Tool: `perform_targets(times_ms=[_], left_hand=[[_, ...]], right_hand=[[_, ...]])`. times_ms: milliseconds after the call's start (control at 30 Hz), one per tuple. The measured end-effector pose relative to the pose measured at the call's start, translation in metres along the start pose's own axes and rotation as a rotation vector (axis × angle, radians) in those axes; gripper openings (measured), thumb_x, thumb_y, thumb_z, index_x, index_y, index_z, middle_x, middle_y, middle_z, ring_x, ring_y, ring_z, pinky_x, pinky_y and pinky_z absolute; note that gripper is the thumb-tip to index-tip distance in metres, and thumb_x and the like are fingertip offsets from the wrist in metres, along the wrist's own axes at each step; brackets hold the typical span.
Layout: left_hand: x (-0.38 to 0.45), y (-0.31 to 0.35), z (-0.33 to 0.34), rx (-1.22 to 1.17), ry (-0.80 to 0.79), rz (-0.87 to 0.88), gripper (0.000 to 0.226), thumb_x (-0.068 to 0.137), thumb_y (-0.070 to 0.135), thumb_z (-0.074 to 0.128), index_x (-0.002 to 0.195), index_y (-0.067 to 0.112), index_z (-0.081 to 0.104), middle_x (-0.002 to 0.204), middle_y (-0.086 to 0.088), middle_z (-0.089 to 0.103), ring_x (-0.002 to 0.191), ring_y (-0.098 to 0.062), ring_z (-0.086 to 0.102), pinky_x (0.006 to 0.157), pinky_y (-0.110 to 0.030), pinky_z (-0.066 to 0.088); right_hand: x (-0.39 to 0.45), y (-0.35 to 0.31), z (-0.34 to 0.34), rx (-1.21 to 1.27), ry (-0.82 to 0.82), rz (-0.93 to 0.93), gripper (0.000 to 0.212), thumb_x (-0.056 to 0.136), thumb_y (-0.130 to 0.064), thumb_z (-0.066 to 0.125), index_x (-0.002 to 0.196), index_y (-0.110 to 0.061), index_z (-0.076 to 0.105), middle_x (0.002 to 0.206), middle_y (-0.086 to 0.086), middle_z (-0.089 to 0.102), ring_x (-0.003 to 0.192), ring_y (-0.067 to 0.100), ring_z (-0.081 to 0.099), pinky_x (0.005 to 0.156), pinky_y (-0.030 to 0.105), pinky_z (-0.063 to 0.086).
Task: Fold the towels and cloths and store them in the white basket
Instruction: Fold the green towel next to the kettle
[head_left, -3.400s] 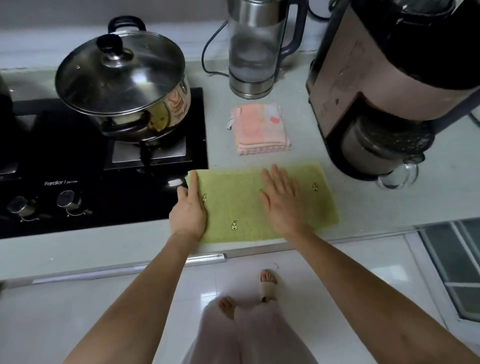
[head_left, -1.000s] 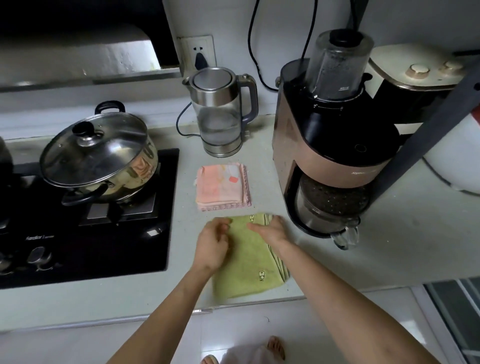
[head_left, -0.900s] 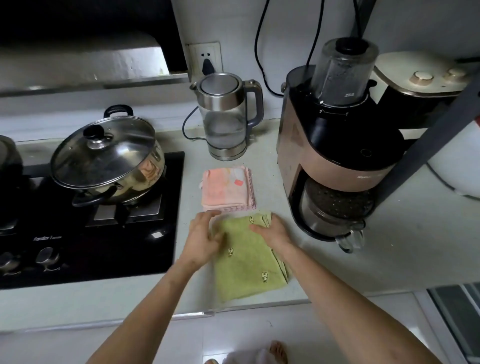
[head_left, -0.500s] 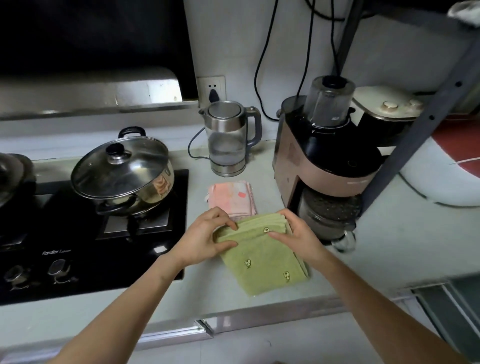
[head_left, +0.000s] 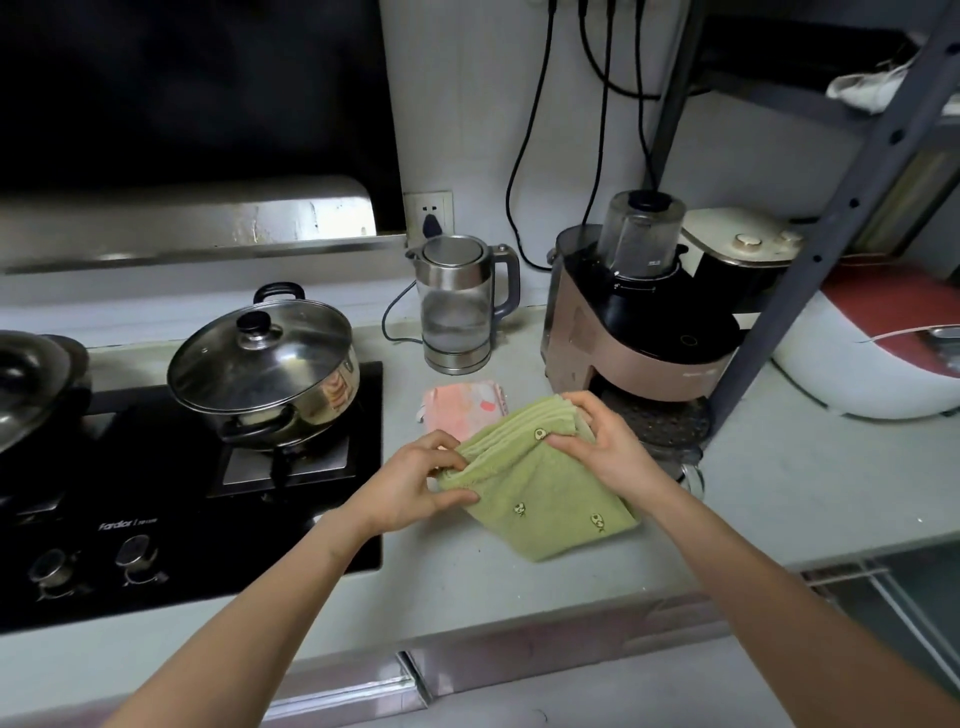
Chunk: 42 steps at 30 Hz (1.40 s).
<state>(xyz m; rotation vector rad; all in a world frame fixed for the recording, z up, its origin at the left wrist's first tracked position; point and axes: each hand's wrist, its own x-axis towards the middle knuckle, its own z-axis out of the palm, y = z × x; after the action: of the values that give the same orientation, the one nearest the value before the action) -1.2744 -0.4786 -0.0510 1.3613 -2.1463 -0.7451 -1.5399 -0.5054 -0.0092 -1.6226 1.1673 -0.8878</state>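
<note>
A folded green towel (head_left: 540, 488) with small printed figures hangs tilted above the countertop (head_left: 519, 587), its stacked fold edges up. My left hand (head_left: 415, 483) pinches its left corner. My right hand (head_left: 597, 441) grips its upper right corner. Behind it a folded pink cloth (head_left: 462, 408) lies flat on the counter. No white basket shows in this view.
A lidded steel pot (head_left: 265, 364) sits on the black gas hob (head_left: 182, 493) at left. A glass kettle (head_left: 460, 306) stands behind the cloths. A pink and black blender machine (head_left: 634, 332) stands right of them, beside a grey shelf post (head_left: 810, 249) and a white rice cooker (head_left: 872, 358).
The green towel lay spread out on the counter, was folded into a small packet, and both hands have now lifted its far edge off the counter. The view tilted upward.
</note>
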Motion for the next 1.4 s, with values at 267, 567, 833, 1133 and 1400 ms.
perform_targets(times_ms=[267, 567, 833, 1133, 1400], left_hand=[[0.012, 0.013, -0.003, -0.170, 0.078, -0.155, 0.048, 0.077, 0.029, 0.078, 0.057, 0.018, 0.036, 0.062, 0.008, 0.037, 0.057, -0.005, 0.034, 0.054, -0.020, 0.029], [-0.002, 0.018, 0.017, -0.782, 0.117, -0.498, 0.020, 0.080, 0.020, 0.076, 0.087, 0.009, 0.061, 0.080, -0.005, 0.072, 0.069, -0.018, 0.068, 0.055, -0.025, 0.051], [-0.011, -0.046, 0.063, -0.561, 0.243, -0.809, 0.071, 0.075, 0.032, 0.079, 0.136, 0.026, 0.043, 0.109, -0.006, 0.058, 0.091, -0.015, 0.062, 0.079, -0.028, 0.052], [-0.045, -0.062, 0.110, -0.426, 0.383, -0.716, 0.085, 0.078, 0.050, 0.069, 0.146, 0.020, 0.029, 0.143, 0.000, 0.033, 0.129, -0.012, 0.041, 0.112, -0.034, 0.033], [-0.101, -0.039, 0.129, 0.028, 0.101, -0.330, 0.074, 0.090, 0.036, 0.061, 0.151, 0.023, 0.020, 0.159, 0.012, 0.006, 0.146, -0.004, -0.003, 0.115, -0.015, 0.002]], right_hand=[[0.004, 0.003, 0.017, -0.146, 0.142, 0.033, 0.030, 0.096, -0.040, 0.049, 0.104, -0.011, 0.054, 0.101, 0.007, 0.063, 0.099, 0.018, 0.058, 0.087, 0.034, 0.044], [-0.002, 0.034, 0.035, -0.353, 0.230, 0.030, 0.023, 0.099, -0.032, 0.043, 0.097, -0.010, 0.043, 0.069, 0.000, 0.052, 0.063, 0.015, 0.051, 0.061, 0.033, 0.036], [0.009, 0.091, 0.083, -0.221, 0.144, 0.260, 0.008, 0.099, -0.013, 0.045, 0.096, -0.006, 0.043, 0.089, 0.013, 0.053, 0.079, 0.022, 0.048, 0.068, 0.028, 0.033], [0.012, 0.118, 0.084, -0.300, 0.051, 0.585, 0.032, 0.098, -0.028, 0.048, 0.083, -0.001, 0.054, 0.072, 0.011, 0.054, 0.083, 0.033, 0.061, 0.048, 0.029, 0.029], [-0.020, 0.118, 0.101, -0.547, -0.017, 0.628, 0.060, 0.092, -0.052, 0.046, 0.119, 0.001, 0.045, 0.119, 0.020, 0.057, 0.106, 0.036, 0.056, 0.081, 0.036, 0.043]])
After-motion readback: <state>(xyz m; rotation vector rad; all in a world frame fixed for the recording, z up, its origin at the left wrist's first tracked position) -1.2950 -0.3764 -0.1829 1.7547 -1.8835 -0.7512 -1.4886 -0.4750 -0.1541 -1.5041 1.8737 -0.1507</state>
